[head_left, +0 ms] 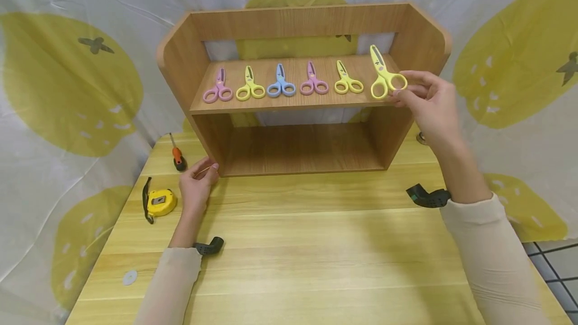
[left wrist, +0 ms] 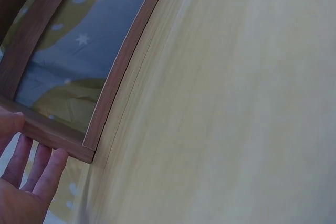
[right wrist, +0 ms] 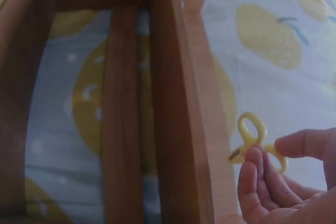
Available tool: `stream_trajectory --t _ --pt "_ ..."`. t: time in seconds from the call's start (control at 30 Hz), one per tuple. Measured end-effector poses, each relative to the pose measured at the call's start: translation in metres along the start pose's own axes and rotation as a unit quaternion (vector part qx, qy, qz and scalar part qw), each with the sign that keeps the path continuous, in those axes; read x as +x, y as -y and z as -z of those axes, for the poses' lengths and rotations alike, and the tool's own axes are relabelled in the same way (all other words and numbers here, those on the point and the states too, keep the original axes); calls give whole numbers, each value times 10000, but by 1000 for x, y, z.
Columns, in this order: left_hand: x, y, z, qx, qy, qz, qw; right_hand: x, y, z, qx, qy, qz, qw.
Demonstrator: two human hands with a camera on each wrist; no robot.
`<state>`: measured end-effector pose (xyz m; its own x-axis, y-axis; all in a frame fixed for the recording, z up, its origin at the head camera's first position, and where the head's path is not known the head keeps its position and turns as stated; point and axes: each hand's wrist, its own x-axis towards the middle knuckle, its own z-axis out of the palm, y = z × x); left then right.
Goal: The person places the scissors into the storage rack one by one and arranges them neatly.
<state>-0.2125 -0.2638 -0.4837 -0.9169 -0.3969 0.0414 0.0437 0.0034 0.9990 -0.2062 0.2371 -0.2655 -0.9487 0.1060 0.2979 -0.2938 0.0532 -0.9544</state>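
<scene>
Right hand (head_left: 429,99): pinches yellow scissors (head_left: 385,76) by handles at shelf (head_left: 289,105) right end | Left hand (head_left: 197,180): fingers relaxed, touching shelf's lower left corner

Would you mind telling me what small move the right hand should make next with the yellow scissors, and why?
Probably lower the yellow scissors onto the shelf and let go. The right hand pinches them by a handle loop at the row's right end, beside five scissors already lying flat, while the left hand steadies the shelf unit's lower corner.

The wooden table (head_left: 316,245) carries a shelf unit (head_left: 298,89) (five scissors on it), screwdriver (head_left: 177,154), tape measure (head_left: 159,202).
</scene>
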Motion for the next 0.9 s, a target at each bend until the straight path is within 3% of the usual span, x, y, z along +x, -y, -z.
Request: stream_trajectory --t 0.17,0.53,0.67,0.83,0.9 --pt "-1 -1 0 61 -35 -15 10000 19 -3 7 -202 -27 -368 9991" --pt "-2 -2 -2 -32 -69 -43 10000 40 -7 1 -1606 154 -679 9846" --pt "-2 -3 -2 -156 -103 8 9998 44 -7 0 -2472 306 -692 9660" --pt "-1 -3 -3 -141 -107 20 9998 46 -3 -2 -3708 389 -636 9257" --pt "-1 -2 -3 -107 -108 24 9999 46 -3 -3 -3990 396 -585 9142"
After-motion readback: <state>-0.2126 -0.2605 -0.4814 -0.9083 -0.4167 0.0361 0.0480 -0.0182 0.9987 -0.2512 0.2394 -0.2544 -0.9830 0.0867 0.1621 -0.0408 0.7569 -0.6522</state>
